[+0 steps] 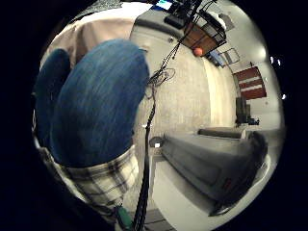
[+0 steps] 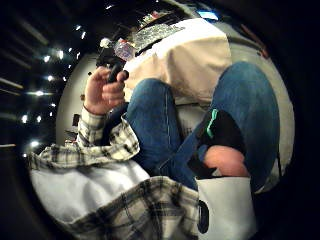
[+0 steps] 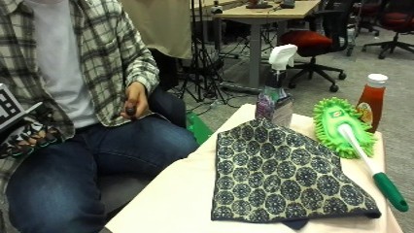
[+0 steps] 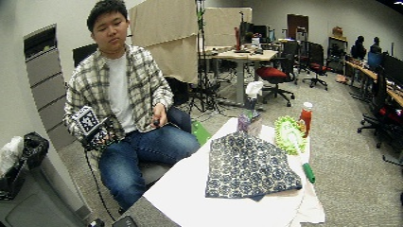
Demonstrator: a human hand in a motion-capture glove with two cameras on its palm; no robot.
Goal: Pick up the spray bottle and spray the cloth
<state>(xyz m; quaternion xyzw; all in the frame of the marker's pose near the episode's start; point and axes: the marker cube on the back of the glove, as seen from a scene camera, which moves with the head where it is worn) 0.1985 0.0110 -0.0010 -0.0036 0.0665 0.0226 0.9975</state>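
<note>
The spray bottle (image 3: 277,85), clear with a white trigger head, stands upright at the far edge of the table (image 3: 181,194), touching the far corner of the cloth. The navy and cream patterned cloth (image 3: 284,170) lies spread flat on the table. My gloved right hand (image 3: 29,138) rests by my right thigh, well away from the table, fingers loosely curled and holding nothing. The wide outside view shows the same: hand (image 4: 100,135), bottle (image 4: 250,111), cloth (image 4: 249,165). My thumb side palm view shows only my jeans (image 2: 150,125) and shirt.
A green fluffy duster (image 3: 343,126) with a green-tipped handle lies on the table beside the cloth. A red sauce bottle (image 3: 370,99) stands behind it. My bare left hand (image 3: 132,104) holds a small black object on my thigh. Desks and chairs stand behind the table.
</note>
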